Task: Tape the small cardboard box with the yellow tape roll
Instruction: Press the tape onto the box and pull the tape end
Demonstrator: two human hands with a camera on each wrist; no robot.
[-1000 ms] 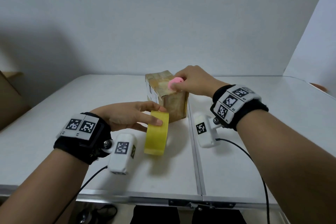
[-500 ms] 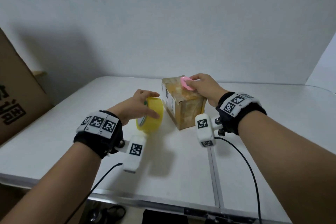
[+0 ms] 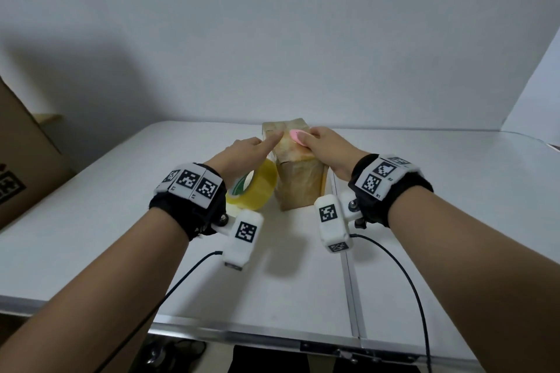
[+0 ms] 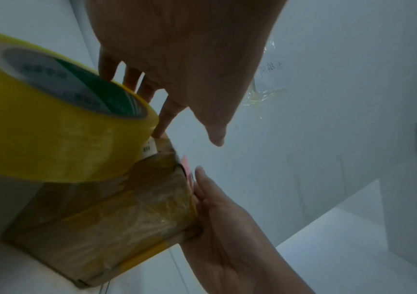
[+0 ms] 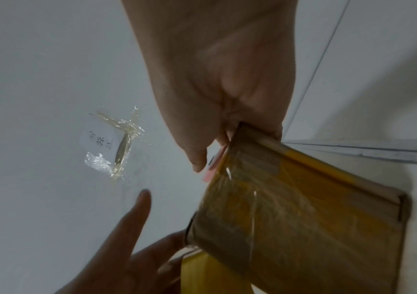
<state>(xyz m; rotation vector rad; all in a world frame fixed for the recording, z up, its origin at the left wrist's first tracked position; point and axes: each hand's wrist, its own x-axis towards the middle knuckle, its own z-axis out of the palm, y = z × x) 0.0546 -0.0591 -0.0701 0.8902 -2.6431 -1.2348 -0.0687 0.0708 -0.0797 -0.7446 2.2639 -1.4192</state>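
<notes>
The small cardboard box (image 3: 298, 182), wrapped in yellowish tape, stands upright mid-table. The yellow tape roll (image 3: 257, 188) sits tilted against its left side, under my left hand (image 3: 248, 151). That hand's fingers are straight, and its index fingertip (image 3: 278, 136) touches the box's top edge. In the left wrist view the roll (image 4: 51, 123) lies below the straight fingers (image 4: 163, 123), with the box (image 4: 116, 214) beyond. My right hand (image 3: 321, 145) rests on the box top and pinches a small pink object (image 3: 295, 135). The right wrist view shows its curled fingers (image 5: 199, 159) at the box (image 5: 303, 208) edge.
A large cardboard carton (image 3: 21, 166) stands at the table's left edge. The white folding table (image 3: 121, 236) has a seam (image 3: 351, 288) running front to back right of the box. A taped paper note (image 5: 101, 139) hangs on the wall behind. Wrist-camera cables trail toward me.
My left hand brought the roll from in front of me to the box's left side, then straightened its fingers and reached its index to the box top. The right hand stayed on the box.
</notes>
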